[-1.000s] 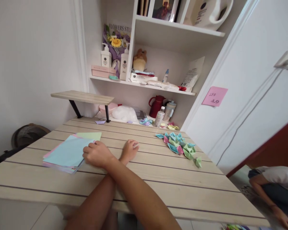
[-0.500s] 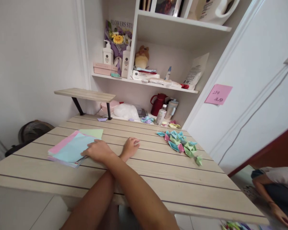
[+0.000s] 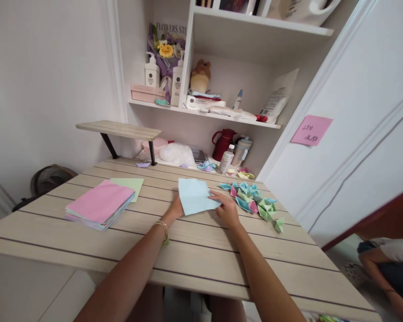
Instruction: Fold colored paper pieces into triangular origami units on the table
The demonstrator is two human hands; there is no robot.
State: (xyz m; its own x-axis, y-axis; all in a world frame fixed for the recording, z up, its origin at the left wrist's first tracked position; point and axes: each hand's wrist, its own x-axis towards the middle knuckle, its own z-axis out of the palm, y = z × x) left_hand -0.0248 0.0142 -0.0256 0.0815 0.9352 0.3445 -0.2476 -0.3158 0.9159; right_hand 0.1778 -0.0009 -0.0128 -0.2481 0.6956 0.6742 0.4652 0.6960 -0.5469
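Note:
A light blue sheet of paper is held up at a tilt just above the middle of the table. My left hand grips its left edge, with the fingers mostly hidden behind the paper. At the right edge, my right hand holds the sheet between thumb and fingers. To the left lies a stack of coloured paper with a pink sheet on top, and a light green sheet sticks out behind it. Several folded paper pieces in blue, green and pink are clustered on the right.
The slatted wooden table carries a small raised shelf at its back left. Behind it stand a clear bottle, a red jug and a tumbler. Another person sits at the lower right.
My right hand has moved from the paper stack to the middle, bringing the blue top sheet and exposing pink beneath. My arms have uncrossed, and my left hand now holds the sheet too.

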